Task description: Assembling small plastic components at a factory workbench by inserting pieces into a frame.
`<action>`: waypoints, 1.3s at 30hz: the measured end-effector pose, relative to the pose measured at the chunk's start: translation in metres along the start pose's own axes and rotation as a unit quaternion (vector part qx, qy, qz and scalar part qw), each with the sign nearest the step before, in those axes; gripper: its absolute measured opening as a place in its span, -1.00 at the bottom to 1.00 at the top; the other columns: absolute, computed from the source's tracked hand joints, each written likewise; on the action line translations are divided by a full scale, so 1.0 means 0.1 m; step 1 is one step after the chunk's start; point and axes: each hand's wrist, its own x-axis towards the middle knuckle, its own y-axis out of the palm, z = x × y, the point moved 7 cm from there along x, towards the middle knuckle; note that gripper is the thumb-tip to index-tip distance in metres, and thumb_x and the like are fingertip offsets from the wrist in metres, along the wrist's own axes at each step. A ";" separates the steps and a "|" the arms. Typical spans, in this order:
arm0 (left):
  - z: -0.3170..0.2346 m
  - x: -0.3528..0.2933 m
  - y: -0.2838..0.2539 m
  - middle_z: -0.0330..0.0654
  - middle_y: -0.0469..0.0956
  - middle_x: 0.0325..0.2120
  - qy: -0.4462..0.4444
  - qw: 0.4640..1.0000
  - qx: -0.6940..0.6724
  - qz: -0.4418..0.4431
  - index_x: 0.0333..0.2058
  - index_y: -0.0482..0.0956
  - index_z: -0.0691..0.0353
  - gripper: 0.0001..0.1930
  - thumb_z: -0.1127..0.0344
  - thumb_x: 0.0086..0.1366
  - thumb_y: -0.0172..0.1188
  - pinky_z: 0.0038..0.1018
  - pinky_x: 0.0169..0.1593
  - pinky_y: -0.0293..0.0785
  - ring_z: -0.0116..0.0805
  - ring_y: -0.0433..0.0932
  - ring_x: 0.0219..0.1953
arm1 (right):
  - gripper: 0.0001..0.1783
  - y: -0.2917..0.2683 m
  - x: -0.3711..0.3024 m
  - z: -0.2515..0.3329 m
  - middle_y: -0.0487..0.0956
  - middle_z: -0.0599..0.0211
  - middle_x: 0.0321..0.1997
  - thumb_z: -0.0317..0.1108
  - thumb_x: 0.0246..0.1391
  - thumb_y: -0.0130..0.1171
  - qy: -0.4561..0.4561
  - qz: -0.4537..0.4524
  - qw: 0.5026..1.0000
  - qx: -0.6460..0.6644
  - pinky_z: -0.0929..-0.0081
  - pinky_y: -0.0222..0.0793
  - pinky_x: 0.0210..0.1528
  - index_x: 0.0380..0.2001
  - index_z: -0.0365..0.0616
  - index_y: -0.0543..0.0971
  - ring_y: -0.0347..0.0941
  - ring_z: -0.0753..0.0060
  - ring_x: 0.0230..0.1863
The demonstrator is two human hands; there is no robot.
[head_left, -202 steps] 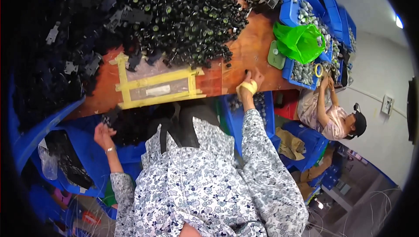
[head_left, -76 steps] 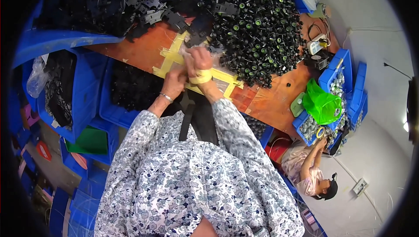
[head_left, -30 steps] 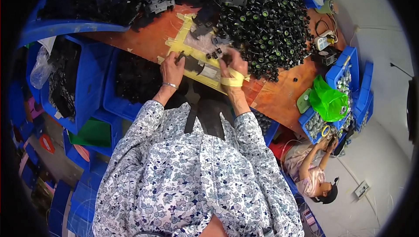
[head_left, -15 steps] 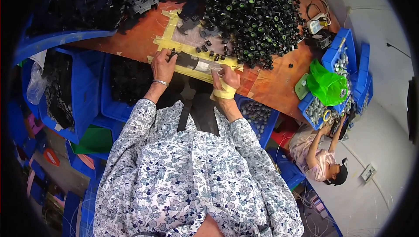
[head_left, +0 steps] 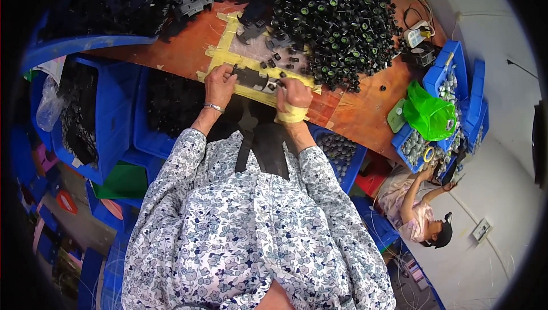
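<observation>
I note a blue bin (head_left: 117, 107) at nine o'clock, taped orange tabletop (head_left: 182, 47), my left hand (head_left: 218, 87) clamped on the dark part (head_left: 250, 77) over it at eleven, my right hand (head_left: 294, 95) at its other end, grip indeterminable, pale wall (head_left: 508, 133) at three.

Pale wall (head_left: 505, 167) at right, bearing white box (head_left: 482, 230), thin conduit (head_left: 496, 254); orange-red worktable (head_left: 362, 105); greyish floor (head_left: 94, 233) lower left.

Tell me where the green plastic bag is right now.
In the head view, the green plastic bag is toward the right side, by the blue tray of grey parts, just right of the flat green piece.
</observation>
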 end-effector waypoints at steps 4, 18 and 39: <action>-0.12 -0.02 0.04 -0.27 0.56 -0.52 0.012 1.000 0.000 0.008 -0.30 0.60 0.33 -0.88 0.57 0.20 0.35 -0.53 -0.51 0.58 -0.52 0.58 -0.54 | -0.69 0.17 0.20 0.46 0.57 0.35 -0.32 -0.43 -0.16 0.33 -0.081 0.006 0.996 0.042 0.27 0.32 -0.26 -0.23 -0.02 0.64 0.52 0.22 -0.28; -0.18 0.01 0.04 -0.28 0.61 -0.49 0.026 0.998 -0.024 0.061 -0.27 0.61 0.33 -0.82 0.56 0.13 0.38 -0.56 -0.36 0.53 -0.57 0.55 -0.50 | -0.75 0.72 0.35 0.47 0.50 0.31 -0.42 -0.40 -0.24 0.30 -0.134 0.091 0.984 0.072 0.21 0.32 -0.28 -0.36 0.01 0.62 0.45 0.13 -0.37; -0.03 0.04 -0.02 -0.20 0.64 -0.49 -0.083 0.978 -0.151 0.116 -0.10 0.62 0.39 -0.76 0.63 0.27 0.11 -0.43 -0.51 0.64 -0.42 0.64 -0.51 | -0.83 1.17 0.82 0.72 0.45 0.28 -0.40 -0.25 -0.06 0.30 -0.082 0.000 0.997 0.016 0.19 0.21 -0.23 -0.40 -0.01 0.53 0.41 0.15 -0.30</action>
